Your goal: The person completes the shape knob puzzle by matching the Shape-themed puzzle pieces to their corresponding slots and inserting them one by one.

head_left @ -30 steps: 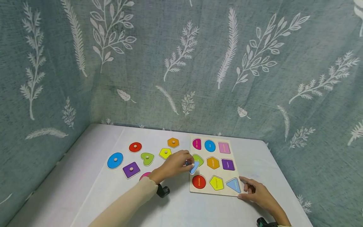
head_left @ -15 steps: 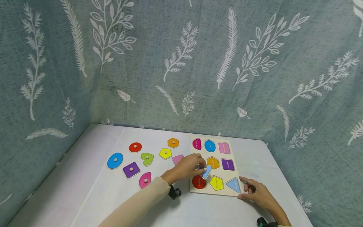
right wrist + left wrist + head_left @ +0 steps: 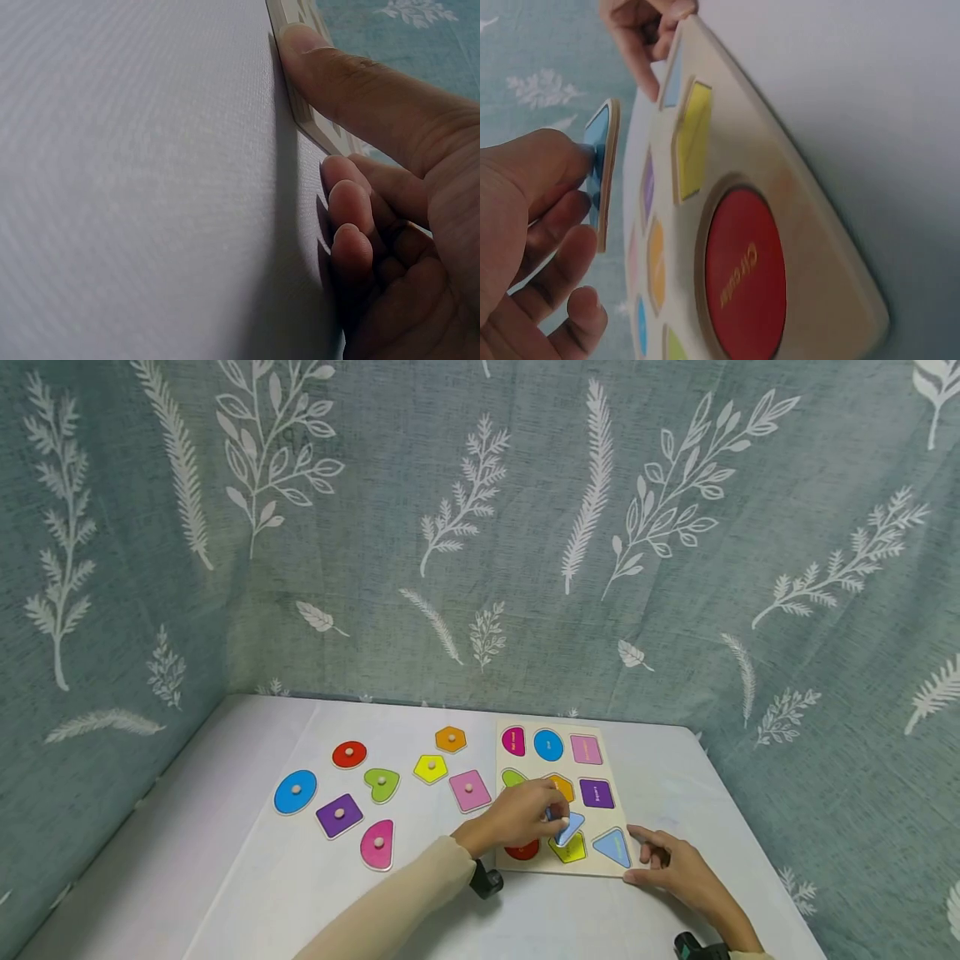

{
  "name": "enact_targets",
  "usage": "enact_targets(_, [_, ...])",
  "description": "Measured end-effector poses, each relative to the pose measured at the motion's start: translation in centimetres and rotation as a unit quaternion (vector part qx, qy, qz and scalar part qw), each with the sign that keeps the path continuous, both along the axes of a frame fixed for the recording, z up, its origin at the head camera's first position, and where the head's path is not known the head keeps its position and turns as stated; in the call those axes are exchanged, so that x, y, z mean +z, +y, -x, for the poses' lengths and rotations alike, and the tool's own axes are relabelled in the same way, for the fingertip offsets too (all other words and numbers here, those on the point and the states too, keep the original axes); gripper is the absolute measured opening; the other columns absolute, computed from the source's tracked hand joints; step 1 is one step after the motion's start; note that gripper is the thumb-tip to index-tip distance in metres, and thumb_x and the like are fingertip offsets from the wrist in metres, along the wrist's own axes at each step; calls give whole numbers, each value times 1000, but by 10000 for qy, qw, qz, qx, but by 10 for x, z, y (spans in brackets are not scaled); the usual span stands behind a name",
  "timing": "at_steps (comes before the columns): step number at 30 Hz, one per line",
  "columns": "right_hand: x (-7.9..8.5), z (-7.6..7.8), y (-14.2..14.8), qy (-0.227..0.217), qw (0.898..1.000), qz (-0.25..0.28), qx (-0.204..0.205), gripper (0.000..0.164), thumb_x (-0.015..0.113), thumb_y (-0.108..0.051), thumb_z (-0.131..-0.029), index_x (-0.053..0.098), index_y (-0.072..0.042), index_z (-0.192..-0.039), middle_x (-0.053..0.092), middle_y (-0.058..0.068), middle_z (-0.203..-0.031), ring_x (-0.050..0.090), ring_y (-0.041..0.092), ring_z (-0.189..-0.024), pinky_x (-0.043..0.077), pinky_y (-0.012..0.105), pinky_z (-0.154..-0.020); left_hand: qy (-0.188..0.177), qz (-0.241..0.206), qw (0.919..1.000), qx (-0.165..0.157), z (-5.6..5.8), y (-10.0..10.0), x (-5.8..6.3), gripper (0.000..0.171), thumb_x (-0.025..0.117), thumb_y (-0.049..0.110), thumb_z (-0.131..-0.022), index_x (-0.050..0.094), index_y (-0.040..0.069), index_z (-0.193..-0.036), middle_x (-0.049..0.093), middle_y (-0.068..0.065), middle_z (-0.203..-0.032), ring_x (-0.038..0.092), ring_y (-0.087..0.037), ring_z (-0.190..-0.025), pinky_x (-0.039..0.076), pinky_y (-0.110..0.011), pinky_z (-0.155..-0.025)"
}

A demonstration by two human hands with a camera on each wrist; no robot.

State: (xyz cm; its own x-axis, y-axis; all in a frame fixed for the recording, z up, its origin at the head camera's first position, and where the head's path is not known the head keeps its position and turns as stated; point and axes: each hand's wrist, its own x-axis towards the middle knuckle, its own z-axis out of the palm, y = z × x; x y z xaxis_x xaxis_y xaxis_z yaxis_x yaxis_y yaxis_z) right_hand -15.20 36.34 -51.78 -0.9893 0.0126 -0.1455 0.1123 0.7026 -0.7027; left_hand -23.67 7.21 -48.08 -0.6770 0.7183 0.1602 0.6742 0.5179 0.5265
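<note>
My left hand [image 3: 521, 814] pinches a light blue triangle piece [image 3: 573, 828] between thumb and fingers, tilted above the wooden puzzle board [image 3: 603, 817]. In the left wrist view the triangle piece [image 3: 597, 135] is apart from the board. The board has printed coloured recesses: yellow pentagon [image 3: 694, 142] and red circle [image 3: 746, 270] are partly below my left hand, and the blue triangle recess [image 3: 612, 847] lies at its near right corner. At that corner my right hand [image 3: 675, 868] holds the board, thumb on the near edge, index finger by the right edge.
Left of the board lie several knobbed pieces, among them a pink square [image 3: 470, 791], yellow pentagon [image 3: 431, 768], orange hexagon [image 3: 451, 739], green heart [image 3: 382, 785] and magenta half round [image 3: 377, 845]. A leaf-patterned curtain [image 3: 375, 527] stands behind the white table [image 3: 247, 860].
My left hand has carried the triangle piece rightward and nearer across the board, from the green heart recess to above the yellow pentagon. The right hand stays at the corner. The head view shifts slightly.
</note>
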Motion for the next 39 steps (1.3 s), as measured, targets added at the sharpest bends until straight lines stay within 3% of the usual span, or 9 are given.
enact_targets(7, [1,-1,2,27,9999,117,63,81,94,-30,-73,59,-2,-142,51,3,-88,47,16,-75,39,29,-62,37,49,9999,-147,-2,19,-4,13,76,28,-95,77,19,-104,60,13,-91,53,0,-88,46,-16,-76])
enact_targets(27, [-3,0,3,261,9992,227,200,79,93,-30,-74,60,0,-140,52,2,-88,47,12,-72,39,27,-61,298,145,9994,102,-14,67,-29,14,75,31,-95,75,16,-98,53,10,-81,46,-2,-74,40,-13,-64])
enact_targets(39, [-4,-1,5,299,9993,164,164,78,93,-32,-75,61,-3,-140,52,1,-88,47,12,-74,39,28,-63,402,53,9991,119,-18,84,-30,15,77,29,-94,75,15,-95,55,10,-78,46,-3,-73,40,-14,-66])
